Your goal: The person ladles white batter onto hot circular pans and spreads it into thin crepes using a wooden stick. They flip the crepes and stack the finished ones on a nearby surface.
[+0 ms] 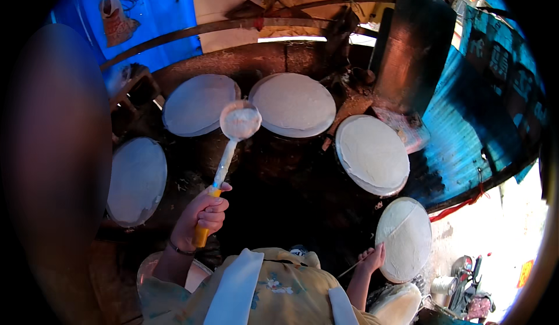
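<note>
My left hand [208,213] grips the yellow handle of a long ladle [241,120]. Its bowl is coated with whitish batter and hangs over the dark middle, near two round griddles. My right hand [372,257] holds a thin stick [349,269], its fingers at the edge of a round griddle with a pale flat sheet [404,237] that has a crease across it. Similar pale sheets lie on the left griddle [137,183], the back left one [198,102], the back middle one [293,102] and the right one [373,155].
A pale basin [146,266] sits partly behind my left forearm. Another pale round piece [397,305] lies below my right hand. A tall dark metal sheet [412,45] stands at the back right, beside a blue panel [458,124]. A large blurred shape [56,137] blocks the left side.
</note>
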Available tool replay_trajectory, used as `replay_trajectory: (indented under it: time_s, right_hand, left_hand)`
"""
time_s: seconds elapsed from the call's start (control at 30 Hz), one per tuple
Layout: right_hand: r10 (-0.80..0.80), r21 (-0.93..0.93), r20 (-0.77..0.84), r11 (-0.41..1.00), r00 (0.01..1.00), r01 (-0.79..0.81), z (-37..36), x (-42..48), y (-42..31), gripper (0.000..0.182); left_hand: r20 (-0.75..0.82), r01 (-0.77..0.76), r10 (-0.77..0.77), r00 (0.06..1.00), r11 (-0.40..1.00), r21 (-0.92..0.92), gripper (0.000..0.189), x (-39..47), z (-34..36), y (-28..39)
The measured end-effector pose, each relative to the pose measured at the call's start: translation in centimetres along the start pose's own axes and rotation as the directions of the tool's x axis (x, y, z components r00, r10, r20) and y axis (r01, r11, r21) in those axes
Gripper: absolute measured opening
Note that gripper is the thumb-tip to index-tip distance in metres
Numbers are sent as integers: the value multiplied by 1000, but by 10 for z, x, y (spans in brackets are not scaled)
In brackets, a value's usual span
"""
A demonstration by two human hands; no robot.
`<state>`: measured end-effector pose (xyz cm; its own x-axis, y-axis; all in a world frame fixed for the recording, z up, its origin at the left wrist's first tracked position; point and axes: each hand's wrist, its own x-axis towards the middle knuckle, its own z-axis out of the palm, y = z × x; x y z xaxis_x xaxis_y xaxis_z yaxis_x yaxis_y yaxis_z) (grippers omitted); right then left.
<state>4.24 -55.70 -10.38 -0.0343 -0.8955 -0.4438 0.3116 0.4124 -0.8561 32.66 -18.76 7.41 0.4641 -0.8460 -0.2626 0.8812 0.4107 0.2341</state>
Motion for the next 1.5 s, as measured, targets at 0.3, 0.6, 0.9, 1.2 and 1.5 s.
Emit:
replay_trajectory:
  time_s: [0.3, 0.6, 0.9, 1.2, 1.5]
  right_hand:
    - [293, -467, 718, 876, 631, 124, 221, -97, 65, 16]
    - [461, -538, 810, 830, 363, 147, 411, -142, 170, 22]
    - [545, -686, 703, 690, 458, 231, 586, -154, 271, 24]
    - [219, -368, 926, 697, 307, 616, 625, -203, 275, 22]
    - [40, -99, 979, 950, 199, 295, 587, -265, 224, 13]
  left_hand:
    - [-69, -352, 346, 936, 915, -197, 27, -36, -51, 9]
    - [-221, -608, 569, 792, 708, -358, 26, -26, -66, 6]
    - [-324, -740, 674, 664, 530, -414, 27, 2, -52, 18]
    - [-365, -783, 720, 590, 402, -474, 26, 2, -66, 19]
    - [-369, -790, 704, 606, 480, -381, 26, -20, -72, 36]
